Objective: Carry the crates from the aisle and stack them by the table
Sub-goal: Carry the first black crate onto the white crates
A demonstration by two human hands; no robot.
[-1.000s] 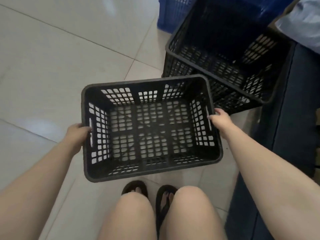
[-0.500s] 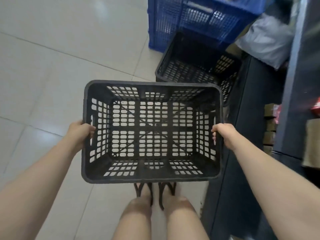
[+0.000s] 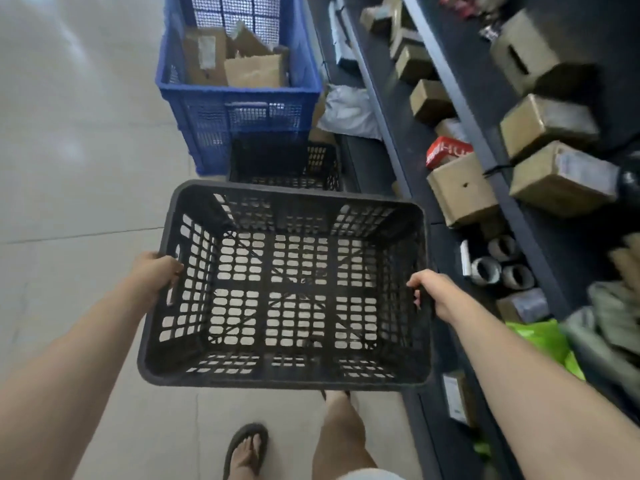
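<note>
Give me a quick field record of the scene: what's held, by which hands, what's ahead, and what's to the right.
held: empty black crate, off the floor
left hand: fingers curled over the crate's left rim
right hand: gripping the right rim
ahead: second black crate on the floor, against a blue crate holding cardboard
right: dark shelving with cardboard boxes
floor: pale tile

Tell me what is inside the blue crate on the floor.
The blue crate holds brown cardboard pieces and a flat packet leaning upright. Whatever lies beneath them at the bottom is covered.
</note>
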